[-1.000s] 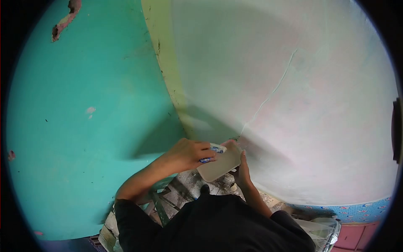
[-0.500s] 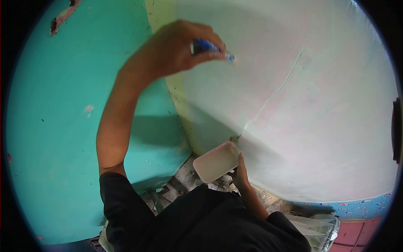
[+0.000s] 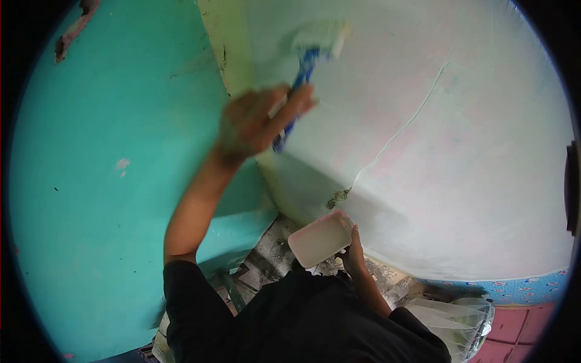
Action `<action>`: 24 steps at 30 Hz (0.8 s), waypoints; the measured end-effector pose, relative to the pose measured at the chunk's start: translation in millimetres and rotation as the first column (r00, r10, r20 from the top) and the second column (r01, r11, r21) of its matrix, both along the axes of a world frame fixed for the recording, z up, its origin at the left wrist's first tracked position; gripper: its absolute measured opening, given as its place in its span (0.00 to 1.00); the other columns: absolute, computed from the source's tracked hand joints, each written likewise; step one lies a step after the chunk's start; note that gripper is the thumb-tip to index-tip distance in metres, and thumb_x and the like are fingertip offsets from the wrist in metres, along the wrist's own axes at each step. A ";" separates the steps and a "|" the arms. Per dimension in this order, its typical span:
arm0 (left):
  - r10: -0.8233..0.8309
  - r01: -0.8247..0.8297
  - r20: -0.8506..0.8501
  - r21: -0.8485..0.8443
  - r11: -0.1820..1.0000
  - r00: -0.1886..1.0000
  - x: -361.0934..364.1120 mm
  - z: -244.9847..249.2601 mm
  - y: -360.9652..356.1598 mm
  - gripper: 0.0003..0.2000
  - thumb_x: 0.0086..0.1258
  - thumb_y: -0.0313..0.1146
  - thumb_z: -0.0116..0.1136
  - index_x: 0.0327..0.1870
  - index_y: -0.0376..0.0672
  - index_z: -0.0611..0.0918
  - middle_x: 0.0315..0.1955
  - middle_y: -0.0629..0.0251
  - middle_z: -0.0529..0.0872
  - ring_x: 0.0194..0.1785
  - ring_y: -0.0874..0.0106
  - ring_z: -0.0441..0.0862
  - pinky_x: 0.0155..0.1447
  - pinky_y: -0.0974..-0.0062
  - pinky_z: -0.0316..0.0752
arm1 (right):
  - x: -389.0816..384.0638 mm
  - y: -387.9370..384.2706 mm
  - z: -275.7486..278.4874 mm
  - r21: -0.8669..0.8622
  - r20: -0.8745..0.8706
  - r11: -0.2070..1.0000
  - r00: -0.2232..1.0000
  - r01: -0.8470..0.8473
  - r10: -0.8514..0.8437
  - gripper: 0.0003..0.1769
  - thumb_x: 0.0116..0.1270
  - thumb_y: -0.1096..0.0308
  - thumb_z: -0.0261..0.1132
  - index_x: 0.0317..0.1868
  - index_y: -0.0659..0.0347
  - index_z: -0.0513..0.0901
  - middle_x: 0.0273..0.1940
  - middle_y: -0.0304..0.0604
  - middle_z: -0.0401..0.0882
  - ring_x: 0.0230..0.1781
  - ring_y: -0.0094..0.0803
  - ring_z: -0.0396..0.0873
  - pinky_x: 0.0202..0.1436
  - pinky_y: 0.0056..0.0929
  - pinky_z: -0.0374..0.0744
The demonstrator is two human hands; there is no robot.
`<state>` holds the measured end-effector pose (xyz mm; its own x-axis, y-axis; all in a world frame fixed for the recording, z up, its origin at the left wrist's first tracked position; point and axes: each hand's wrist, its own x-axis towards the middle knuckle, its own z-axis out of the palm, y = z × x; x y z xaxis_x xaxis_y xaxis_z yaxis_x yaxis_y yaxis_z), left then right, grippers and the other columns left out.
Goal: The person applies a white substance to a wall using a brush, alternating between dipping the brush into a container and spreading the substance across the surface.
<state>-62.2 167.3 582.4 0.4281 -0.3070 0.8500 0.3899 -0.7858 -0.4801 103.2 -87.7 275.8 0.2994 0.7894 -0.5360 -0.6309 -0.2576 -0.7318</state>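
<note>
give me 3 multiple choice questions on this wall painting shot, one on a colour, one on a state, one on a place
1. What colour is the handle of the pale-bristled paintbrush in the left hand?
A red
B blue
C yellow

2. The white rectangular plastic tray is
A held up by the right hand
B standing on a ladder
C hanging from a hook

3. Where is the bristle end of the paintbrush?
A dipped in the tray
B inside a bucket
C against the pale whitish wall

Answers:
1 B: a blue handle runs up from the left hand's fingers.
2 A: the right hand grips the tray's near edge, low in the wall corner.
3 C: the bristles sit high on the pale wall, far above the tray.
</note>
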 end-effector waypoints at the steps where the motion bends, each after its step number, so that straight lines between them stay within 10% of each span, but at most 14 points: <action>1: -0.021 0.021 -0.019 -0.018 1.000 1.000 2.7 -27.9 2.6 0.20 0.56 0.33 0.76 0.51 0.46 0.86 0.32 0.71 0.82 0.28 0.77 0.79 0.28 0.79 0.74 | 1.1 -2.4 -2.6 0.001 0.008 1.000 1.000 0.010 -0.010 0.45 0.71 0.28 0.43 0.75 0.53 0.59 0.70 0.51 0.64 0.70 0.50 0.64 0.65 0.60 0.69; 14: -0.166 -0.057 -0.388 -0.502 0.863 0.907 -16.9 -320.6 -50.9 0.16 0.61 0.30 0.63 0.52 0.50 0.83 0.36 0.68 0.77 0.30 0.73 0.81 0.33 0.75 0.78 | 17.8 -23.7 -27.6 -0.078 0.100 0.993 0.992 0.087 -0.079 0.42 0.73 0.29 0.41 0.74 0.50 0.60 0.68 0.50 0.67 0.67 0.49 0.68 0.64 0.59 0.71; 19: -0.254 -0.250 -0.532 -0.700 0.669 0.808 -21.3 -312.7 -43.8 0.13 0.61 0.30 0.61 0.47 0.55 0.82 0.36 0.66 0.79 0.29 0.66 0.83 0.31 0.68 0.80 | 15.3 -24.8 -31.9 -0.036 0.113 0.995 0.990 0.089 -0.085 0.41 0.73 0.30 0.40 0.74 0.50 0.60 0.67 0.51 0.68 0.65 0.50 0.69 0.63 0.58 0.72; 24: -0.383 -0.092 -0.431 -0.752 0.653 0.817 1.9 -140.4 -25.5 0.10 0.64 0.31 0.61 0.45 0.56 0.83 0.35 0.67 0.79 0.29 0.64 0.83 0.30 0.66 0.78 | 9.6 -19.4 -37.7 -0.102 0.099 0.988 0.990 0.115 -0.105 0.42 0.72 0.29 0.42 0.74 0.50 0.59 0.67 0.52 0.67 0.65 0.50 0.69 0.63 0.59 0.71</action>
